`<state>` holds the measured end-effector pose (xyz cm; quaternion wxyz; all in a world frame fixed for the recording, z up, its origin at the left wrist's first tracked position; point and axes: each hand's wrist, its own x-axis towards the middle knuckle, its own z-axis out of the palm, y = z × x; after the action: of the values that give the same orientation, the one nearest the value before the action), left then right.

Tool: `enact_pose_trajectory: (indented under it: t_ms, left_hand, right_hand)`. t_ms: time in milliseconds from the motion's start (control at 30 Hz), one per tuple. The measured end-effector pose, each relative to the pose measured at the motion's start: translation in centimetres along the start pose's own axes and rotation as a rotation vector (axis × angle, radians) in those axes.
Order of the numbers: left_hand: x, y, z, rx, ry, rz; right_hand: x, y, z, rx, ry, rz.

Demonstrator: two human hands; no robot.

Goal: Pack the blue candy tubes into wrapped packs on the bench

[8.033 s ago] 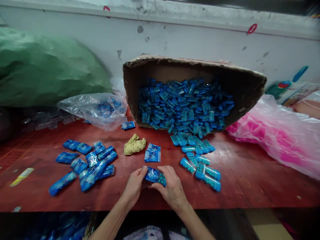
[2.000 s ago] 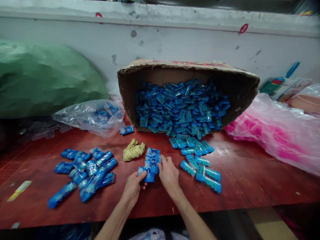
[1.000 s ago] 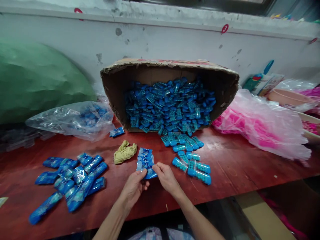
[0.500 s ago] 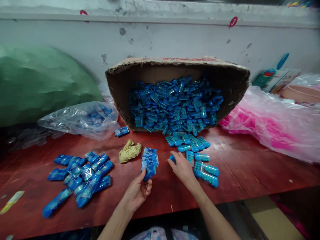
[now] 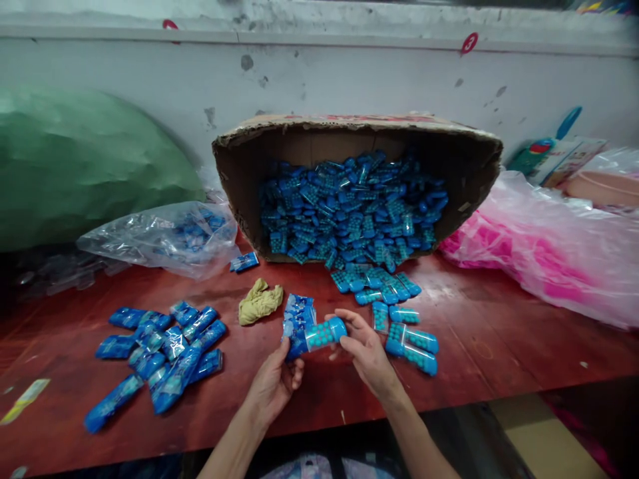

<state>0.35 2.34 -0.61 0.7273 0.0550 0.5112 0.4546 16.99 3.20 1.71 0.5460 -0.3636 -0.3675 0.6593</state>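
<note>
Between finger and thumb, my left hand [image 5: 277, 378] pinches a blue printed plastic sleeve [image 5: 299, 311]. My right hand [image 5: 367, 346] grips the blue-capped end of a clear tube of teal beads [image 5: 323, 334]. The tube's other end meets the sleeve near my left thumb; whether it is inside the sleeve I cannot tell. Right of that hand lie several loose bead tubes [image 5: 418, 339]. On the left is a pile of tubes in blue wrappers [image 5: 174, 344]. A crumpled yellow cloth [image 5: 259, 303] sits just beyond the sleeve.
A cardboard box [image 5: 357, 123] on its side spills many bead tubes onto the red table [image 5: 474, 352]. A clear plastic bag [image 5: 134, 229] with blue pieces and a big green sack [image 5: 90, 173] stand left. Pink material in a plastic bag [image 5: 544, 259] lies right.
My right hand has brought a bead tube from the table to the sleeve, turning it lengthwise across. My left hand has stayed in place with the sleeve.
</note>
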Motion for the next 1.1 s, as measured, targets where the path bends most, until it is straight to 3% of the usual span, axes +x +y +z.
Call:
enact_pose_trajectory:
  t_ms: [367, 533, 833, 1100]
  left_hand:
    - [0.4, 0.2, -0.8, 0.007, -0.051, 0.054]
    - [0.4, 0.3, -0.6, -0.025, -0.013, 0.053]
    - [0.6, 0.2, -0.5, -0.056, 0.075, 0.065]
    - [0.7, -0.2, -0.4, -0.046, 0.045, 0.07]
  right_hand:
    - [-0.9, 0.0, 0.8, -0.21, 0.029, -0.097]
    - [-1.5, 1.0, 1.2, -0.232, 0.011, -0.14]
    - [-2.0, 2.4, 0.9, -0.195, 0.149, -0.17]
    - [-2.2, 3.0, 1.2, -0.248, 0.052, -0.255]
